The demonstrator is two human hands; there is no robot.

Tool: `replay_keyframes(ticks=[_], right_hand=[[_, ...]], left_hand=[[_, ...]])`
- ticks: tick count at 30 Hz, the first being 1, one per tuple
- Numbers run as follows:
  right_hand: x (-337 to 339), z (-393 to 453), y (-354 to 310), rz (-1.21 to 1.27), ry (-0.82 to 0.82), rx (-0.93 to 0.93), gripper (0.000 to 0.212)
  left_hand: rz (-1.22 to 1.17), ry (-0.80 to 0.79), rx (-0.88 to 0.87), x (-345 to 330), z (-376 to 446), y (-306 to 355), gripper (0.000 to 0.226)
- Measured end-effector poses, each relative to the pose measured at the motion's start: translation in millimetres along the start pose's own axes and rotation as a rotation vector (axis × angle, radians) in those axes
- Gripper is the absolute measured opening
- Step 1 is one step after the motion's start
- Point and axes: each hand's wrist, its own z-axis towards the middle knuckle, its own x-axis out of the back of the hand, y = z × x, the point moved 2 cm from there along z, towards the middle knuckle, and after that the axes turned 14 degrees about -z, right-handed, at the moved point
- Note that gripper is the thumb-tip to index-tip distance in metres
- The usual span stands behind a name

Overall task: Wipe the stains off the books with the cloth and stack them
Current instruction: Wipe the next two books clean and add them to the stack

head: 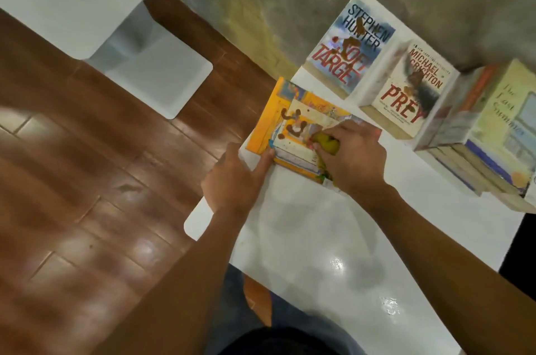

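A: Where's the book being cleaned?

B: The yellow book [293, 125] lies flat at the near-left corner of the white table [304, 238], brown stains across its pale cover. The right hand [352, 156] is curled around a bunched yellow-green cloth [326, 144], pressing it on the cover.

A: And the left hand [235, 177]?

B: Fingers mostly straight, one fingertip braced on the book's near edge, gripping nothing.

A: How will it handle?

B: Likely light, stiff, glossy, so it may slide; pin the edge. The cloth's soft. Two more stained books, the Soft Target book [348, 44] and the Prey book [412, 87], wait beside a stack [493, 128].
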Motion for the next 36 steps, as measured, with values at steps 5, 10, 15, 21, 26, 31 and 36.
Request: replay_keyframes(ticks=[5, 10, 15, 21, 26, 31, 36], right_hand=[[3, 18, -1, 0.051, -0.008, -0.085, 0.028], [7, 20, -9, -0.004, 0.0, 0.078, 0.027], [7, 22, -16, 0.002, -0.012, 0.099, 0.027], [11, 31, -12, 0.001, -0.055, 0.032, 0.032], [14, 35, -6, 0.101, -0.132, -0.016, 0.038], [14, 34, -9, 0.056, -0.133, 0.044, 0.037], [13, 36, -13, 0.046, -0.144, 0.04, 0.041]], left_hand=[[-0.041, -0.01, 0.014, 0, 4, -4, 0.078], [-0.045, -0.028, 0.033, -3, 8, -9, 0.086], [-0.073, -0.038, 0.04, -3, 6, -8, 0.086], [-0.066, -0.044, 0.054, -1, 5, -5, 0.083], [-0.064, -0.037, 0.041, 0, 4, -4, 0.083], [-0.074, -0.037, 0.046, -1, 3, -3, 0.083], [-0.082, -0.04, 0.045, 0, 2, -2, 0.082]])
